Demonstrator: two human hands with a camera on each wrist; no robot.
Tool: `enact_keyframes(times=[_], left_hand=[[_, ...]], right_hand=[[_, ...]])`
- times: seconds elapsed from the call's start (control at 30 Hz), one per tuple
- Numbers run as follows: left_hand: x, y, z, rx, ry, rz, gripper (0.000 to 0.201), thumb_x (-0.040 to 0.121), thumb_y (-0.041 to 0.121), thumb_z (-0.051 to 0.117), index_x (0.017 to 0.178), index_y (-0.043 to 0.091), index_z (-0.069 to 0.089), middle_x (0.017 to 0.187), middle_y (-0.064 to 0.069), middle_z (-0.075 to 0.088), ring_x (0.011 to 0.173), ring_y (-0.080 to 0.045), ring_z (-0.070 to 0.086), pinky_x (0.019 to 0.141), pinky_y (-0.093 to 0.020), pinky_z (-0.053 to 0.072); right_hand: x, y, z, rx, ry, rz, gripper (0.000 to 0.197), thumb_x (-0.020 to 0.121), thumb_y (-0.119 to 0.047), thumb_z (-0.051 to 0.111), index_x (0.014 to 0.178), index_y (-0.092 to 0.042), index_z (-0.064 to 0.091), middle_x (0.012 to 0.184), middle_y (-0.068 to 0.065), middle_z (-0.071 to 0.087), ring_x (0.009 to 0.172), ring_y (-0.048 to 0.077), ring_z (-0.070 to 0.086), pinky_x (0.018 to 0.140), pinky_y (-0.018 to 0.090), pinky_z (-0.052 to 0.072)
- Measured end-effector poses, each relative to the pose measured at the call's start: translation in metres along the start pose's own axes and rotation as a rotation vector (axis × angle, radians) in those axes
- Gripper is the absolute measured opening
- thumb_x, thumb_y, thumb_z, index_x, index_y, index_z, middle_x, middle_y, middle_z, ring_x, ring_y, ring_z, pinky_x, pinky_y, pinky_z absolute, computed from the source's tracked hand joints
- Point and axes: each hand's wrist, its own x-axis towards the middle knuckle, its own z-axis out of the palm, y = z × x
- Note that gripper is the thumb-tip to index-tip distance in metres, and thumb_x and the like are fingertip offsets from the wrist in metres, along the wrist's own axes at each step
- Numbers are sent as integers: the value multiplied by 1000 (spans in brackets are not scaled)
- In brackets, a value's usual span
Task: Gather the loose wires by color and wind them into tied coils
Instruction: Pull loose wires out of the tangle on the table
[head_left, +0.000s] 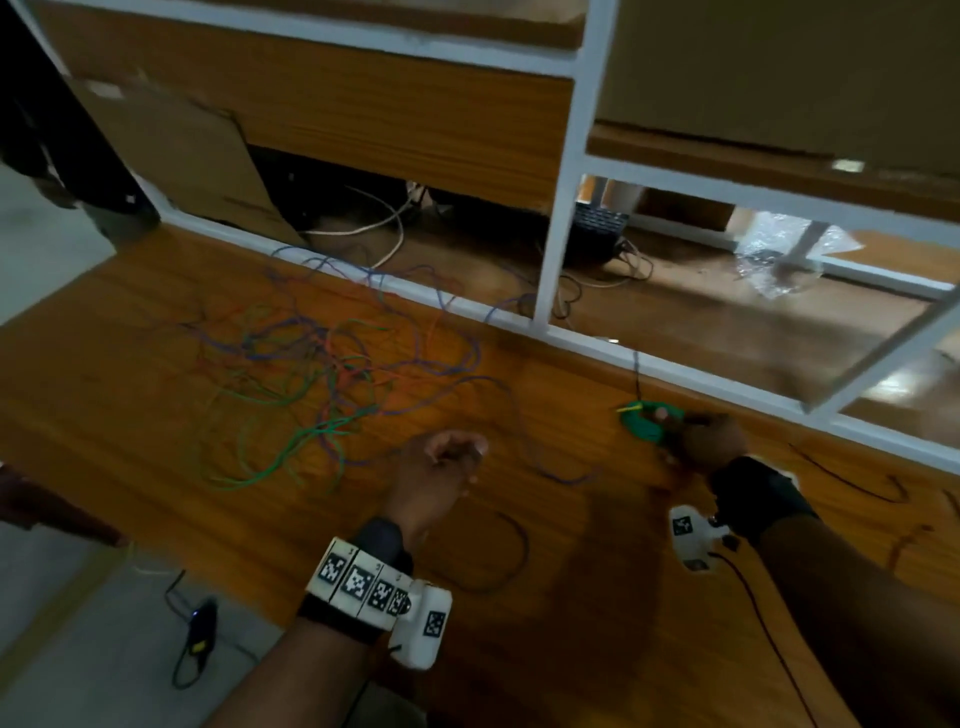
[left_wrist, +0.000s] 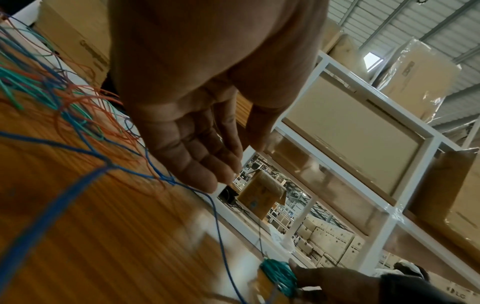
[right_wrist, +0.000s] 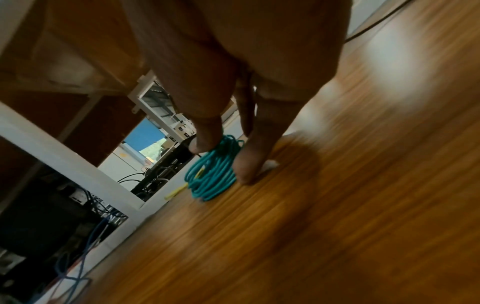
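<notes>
A tangle of loose blue, green and orange wires (head_left: 311, 374) (left_wrist: 64, 107) lies spread on the left of the wooden table (head_left: 571, 597). A wound green coil (head_left: 649, 423) (right_wrist: 213, 170) (left_wrist: 279, 275) with a yellow tie (head_left: 628, 409) (right_wrist: 176, 191) sits at the table's far edge. My right hand (head_left: 696, 434) (right_wrist: 222, 158) pinches this coil between thumb and fingers. My left hand (head_left: 449, 457) (left_wrist: 226, 164) hovers above the table right of the tangle, fingers relaxed, holding nothing. A blue wire (left_wrist: 218, 222) runs along the table under it.
A white metal rack frame (head_left: 563, 208) borders the table's far edge, with cardboard boxes (left_wrist: 350, 139) behind and cables below. Thin black wires (head_left: 857, 488) lie on the table at right. A black device with a cable (head_left: 200, 623) lies on the floor at left.
</notes>
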Motion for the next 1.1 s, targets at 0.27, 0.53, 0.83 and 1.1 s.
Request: enact_keyframes(times=[0.27,0.53,0.83,1.1], left_hand=[[51,8,-93,32,154,178,12,94,12,67,89,19,75,77,-1,73,65,-14,64,59,-30,50],[68,-8,-130,277,217,284,11,87,19,75,88,30,74,83,7,74,74,1,66,65,-19,50],[60,16,-111,222,174,408,25,88,27,74,113,30,70,107,11,72,95,5,65,75,-20,51],[60,81,-12,280,-266,660,27,103,31,51,125,20,63,101,9,69,95,3,61,81,-16,46]], right_hand=[[-74,-43,63,-304,282,-577,22,101,-40,62,88,-23,66,83,-2,67,72,13,63,65,31,50],[-78,-64,156,-644,-196,-405,24,96,-46,69,97,-22,67,94,-1,70,90,25,68,66,31,46],[-119,-104,106,-43,-215,-546,15,101,-13,64,94,-20,76,70,6,68,61,17,60,60,35,48],[-179,-142,40,17,-164,-764,17,103,-14,60,95,-15,76,66,0,63,56,13,52,52,24,43]])
